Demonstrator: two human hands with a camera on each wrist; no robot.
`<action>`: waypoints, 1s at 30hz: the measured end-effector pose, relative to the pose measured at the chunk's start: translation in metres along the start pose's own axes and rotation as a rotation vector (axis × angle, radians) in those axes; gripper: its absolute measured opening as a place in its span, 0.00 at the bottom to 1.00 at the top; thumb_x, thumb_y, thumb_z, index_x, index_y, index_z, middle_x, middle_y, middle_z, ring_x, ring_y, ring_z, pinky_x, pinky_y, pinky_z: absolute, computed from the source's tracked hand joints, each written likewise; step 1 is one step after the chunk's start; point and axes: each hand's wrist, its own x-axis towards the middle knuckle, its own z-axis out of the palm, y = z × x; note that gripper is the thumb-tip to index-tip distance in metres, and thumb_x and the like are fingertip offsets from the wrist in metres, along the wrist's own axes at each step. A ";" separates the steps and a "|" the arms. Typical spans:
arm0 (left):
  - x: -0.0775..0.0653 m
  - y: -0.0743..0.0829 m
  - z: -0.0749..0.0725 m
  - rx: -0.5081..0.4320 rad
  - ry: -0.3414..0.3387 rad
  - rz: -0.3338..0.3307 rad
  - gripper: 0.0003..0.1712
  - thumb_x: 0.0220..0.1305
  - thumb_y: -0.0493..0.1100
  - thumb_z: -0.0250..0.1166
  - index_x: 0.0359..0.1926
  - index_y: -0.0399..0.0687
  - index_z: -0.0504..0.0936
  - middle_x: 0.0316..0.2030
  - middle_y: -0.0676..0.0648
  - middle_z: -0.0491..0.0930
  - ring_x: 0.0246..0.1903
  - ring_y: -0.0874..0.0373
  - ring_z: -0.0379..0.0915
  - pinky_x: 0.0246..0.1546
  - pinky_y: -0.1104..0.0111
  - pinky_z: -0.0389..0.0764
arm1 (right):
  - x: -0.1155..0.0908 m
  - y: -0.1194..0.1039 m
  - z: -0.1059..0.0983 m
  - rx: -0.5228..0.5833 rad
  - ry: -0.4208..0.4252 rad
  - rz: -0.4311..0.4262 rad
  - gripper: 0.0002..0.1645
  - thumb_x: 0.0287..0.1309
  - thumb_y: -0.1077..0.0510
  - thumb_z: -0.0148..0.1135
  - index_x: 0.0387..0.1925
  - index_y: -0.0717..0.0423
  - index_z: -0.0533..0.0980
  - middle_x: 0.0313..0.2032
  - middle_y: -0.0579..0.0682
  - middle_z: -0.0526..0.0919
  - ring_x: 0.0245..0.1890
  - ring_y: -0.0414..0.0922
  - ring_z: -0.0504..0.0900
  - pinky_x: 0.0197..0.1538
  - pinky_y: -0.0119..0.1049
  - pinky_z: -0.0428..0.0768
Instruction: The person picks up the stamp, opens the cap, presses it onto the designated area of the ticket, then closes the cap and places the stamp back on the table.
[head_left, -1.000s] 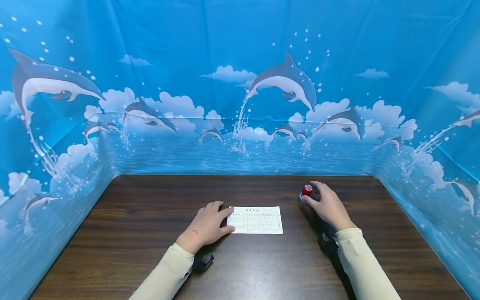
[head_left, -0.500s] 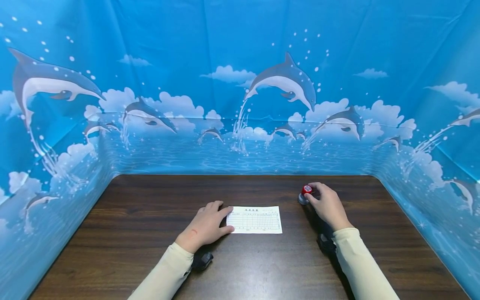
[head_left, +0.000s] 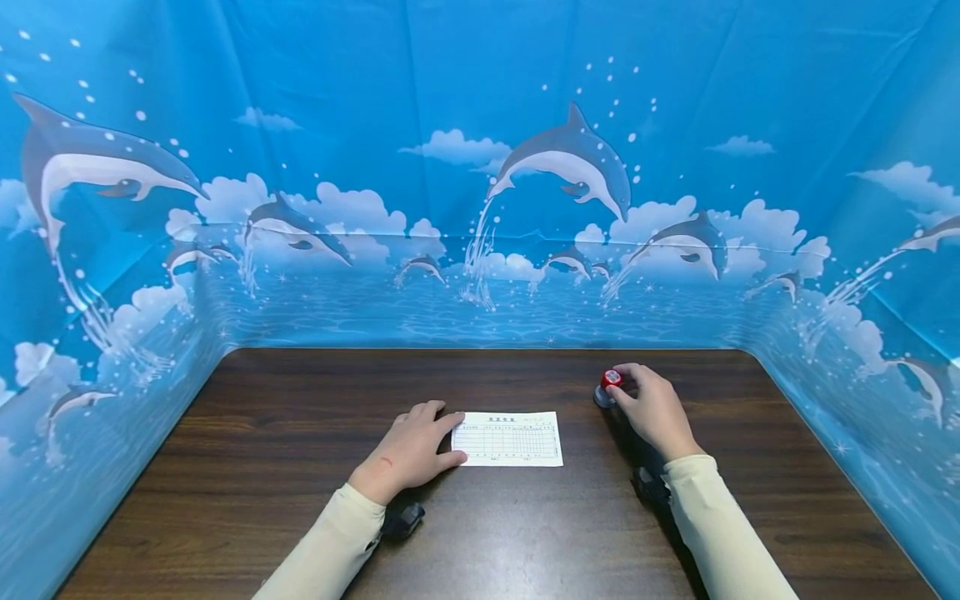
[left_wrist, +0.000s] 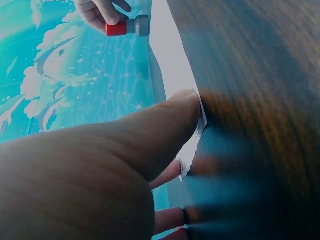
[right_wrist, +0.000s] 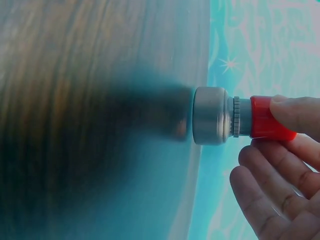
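Note:
A printed paper slip (head_left: 507, 439) with a ruled table lies at the middle of the table. My left hand (head_left: 411, 450) rests at its left end, thumb and forefinger pressing on the edge; in the left wrist view the thumb (left_wrist: 175, 112) lies along the paper. To the right and farther back, a round stamp (head_left: 603, 395) with a red top and a grey base stands upright. My right hand (head_left: 656, 412) pinches its red top (right_wrist: 267, 117) between thumb and fingers. Its grey base (right_wrist: 209, 116) is right at the tabletop in the right wrist view.
The dark wood table (head_left: 525, 533) is bounded at the back and sides by a blue dolphin-print cloth (head_left: 420, 292). Black wrist devices, such as the left wrist camera (head_left: 402, 521), hang under both wrists close over the tabletop.
My right fingers, earlier spread around the stamp, have come together on its red top. The left hand stays at the paper slip.

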 end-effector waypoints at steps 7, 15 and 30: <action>0.001 -0.001 0.000 0.001 0.011 0.008 0.37 0.67 0.60 0.70 0.72 0.52 0.75 0.70 0.34 0.69 0.69 0.37 0.66 0.67 0.41 0.68 | -0.001 -0.006 -0.001 0.015 0.006 -0.009 0.22 0.68 0.58 0.69 0.59 0.62 0.79 0.52 0.61 0.84 0.51 0.57 0.84 0.55 0.57 0.83; 0.001 -0.003 0.000 -0.021 0.013 -0.008 0.39 0.65 0.61 0.71 0.72 0.52 0.75 0.70 0.36 0.69 0.69 0.38 0.65 0.68 0.42 0.67 | -0.002 -0.013 -0.002 0.069 0.019 -0.027 0.21 0.67 0.59 0.70 0.58 0.62 0.79 0.52 0.61 0.84 0.51 0.57 0.84 0.55 0.56 0.83; 0.001 -0.008 -0.001 -0.025 0.013 0.008 0.42 0.65 0.64 0.70 0.74 0.53 0.73 0.68 0.39 0.71 0.68 0.41 0.67 0.66 0.44 0.70 | -0.002 -0.020 0.003 0.208 0.035 -0.062 0.18 0.64 0.63 0.71 0.54 0.62 0.80 0.47 0.60 0.87 0.47 0.55 0.86 0.53 0.53 0.85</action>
